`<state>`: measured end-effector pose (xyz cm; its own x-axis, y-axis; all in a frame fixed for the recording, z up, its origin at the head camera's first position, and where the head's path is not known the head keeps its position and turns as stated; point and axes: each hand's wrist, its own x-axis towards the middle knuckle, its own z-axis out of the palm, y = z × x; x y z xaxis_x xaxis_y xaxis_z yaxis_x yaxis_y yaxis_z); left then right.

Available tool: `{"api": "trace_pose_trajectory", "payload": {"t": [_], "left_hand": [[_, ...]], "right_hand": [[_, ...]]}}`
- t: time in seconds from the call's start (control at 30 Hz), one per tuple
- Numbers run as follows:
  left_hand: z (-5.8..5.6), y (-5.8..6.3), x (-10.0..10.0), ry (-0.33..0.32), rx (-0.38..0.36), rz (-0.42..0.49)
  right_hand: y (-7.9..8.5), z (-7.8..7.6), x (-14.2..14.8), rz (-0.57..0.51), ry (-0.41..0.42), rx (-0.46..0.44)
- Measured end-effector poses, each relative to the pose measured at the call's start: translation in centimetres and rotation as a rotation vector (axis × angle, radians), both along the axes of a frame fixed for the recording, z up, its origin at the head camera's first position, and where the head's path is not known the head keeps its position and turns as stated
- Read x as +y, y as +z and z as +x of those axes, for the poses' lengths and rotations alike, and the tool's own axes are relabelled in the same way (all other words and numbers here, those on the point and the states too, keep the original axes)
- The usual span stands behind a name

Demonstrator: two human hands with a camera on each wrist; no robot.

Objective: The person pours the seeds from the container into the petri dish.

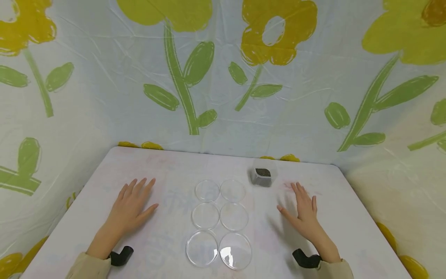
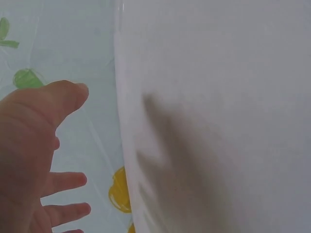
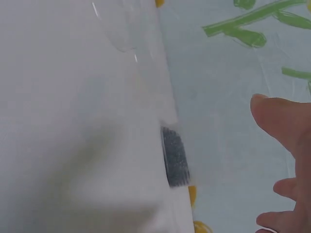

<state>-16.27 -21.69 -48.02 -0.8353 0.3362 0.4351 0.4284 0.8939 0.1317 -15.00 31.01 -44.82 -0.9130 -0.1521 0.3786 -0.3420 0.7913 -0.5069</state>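
Note:
My left hand (image 1: 129,207) is at the left side of the white table, fingers spread and holding nothing. Over on the right, my right hand (image 1: 307,217) has its fingers extended too, with a shadow on the tabletop beside it. Between the hands, several clear round shallow dishes, like petri dishes (image 1: 234,216), lie in two columns, their rims close together. Behind and to the right of them stands a small clear container (image 1: 262,179) with dark contents, nearest to my right hand. In the right wrist view this container (image 3: 176,158) appears left of the thumb (image 3: 277,116).
The white table (image 1: 163,162) ends at a hanging cloth (image 1: 223,97) printed with yellow flowers and green leaves, which surrounds its back and sides. A black wrist device (image 1: 122,255) sits at my left cuff, another black device (image 1: 306,259) at the right.

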Motion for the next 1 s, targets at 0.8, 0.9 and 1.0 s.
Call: {"api": "trace_pose_trajectory", "payload": {"t": [0.8, 0.9, 1.0], "left_hand": [[-5.4, 0.3, 4.6, -0.155, -0.225, 0.421], [-6.0, 0.2, 5.3, -0.19, -0.298, 0.479], [-6.6, 0.1, 5.9, -0.23, -0.363, 0.522]], "right_hand": [[2.3, -4.9, -2.1, -0.336, -0.094, -0.089], [2.4, -5.7, -2.6, -0.414, -0.122, -0.113], [2.2, -6.5, -2.9, -0.516, -0.13, -0.118]]}}
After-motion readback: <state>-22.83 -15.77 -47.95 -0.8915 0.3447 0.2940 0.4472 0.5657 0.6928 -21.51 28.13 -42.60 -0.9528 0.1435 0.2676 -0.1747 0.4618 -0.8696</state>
